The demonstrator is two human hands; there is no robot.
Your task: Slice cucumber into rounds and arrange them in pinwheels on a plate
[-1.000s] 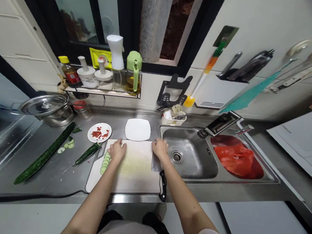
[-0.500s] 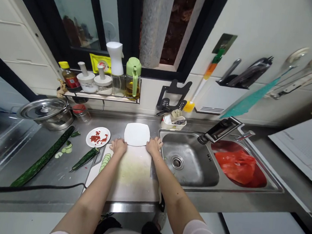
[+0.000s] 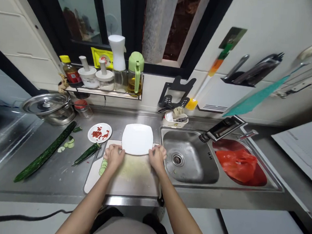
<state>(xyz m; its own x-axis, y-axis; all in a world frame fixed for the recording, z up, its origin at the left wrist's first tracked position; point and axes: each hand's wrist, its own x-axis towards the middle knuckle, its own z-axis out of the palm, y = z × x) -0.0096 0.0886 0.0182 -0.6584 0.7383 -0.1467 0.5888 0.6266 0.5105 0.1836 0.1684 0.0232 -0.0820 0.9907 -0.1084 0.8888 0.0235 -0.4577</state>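
Note:
Both my hands grip a white square plate (image 3: 137, 139) by its near corners. My left hand (image 3: 114, 155) is closed on the left corner, and my right hand (image 3: 158, 156) pinches the right one. The plate is over the far part of a pale cutting board (image 3: 134, 182); whether it rests there or is lifted I cannot tell. Thin cucumber slices (image 3: 102, 167) overlap on the board's left side, close to my left wrist. Left of the board lies a cut piece of cucumber (image 3: 87, 154). Beyond it stands a small white plate (image 3: 90, 133) with chopped red bits.
A long cucumber (image 3: 45, 154) and cucumber scraps (image 3: 70, 143) lie on the left counter, near a lidded steel pot (image 3: 63, 112). At right is a steel sink (image 3: 195, 167) with a red plastic bag (image 3: 236, 164). A black knife handle (image 3: 160, 199) shows at the board's right edge.
The white square plate and both my hands have come nearer to me over the cutting board. My fingers, spread before, are now drawn in around its corners.

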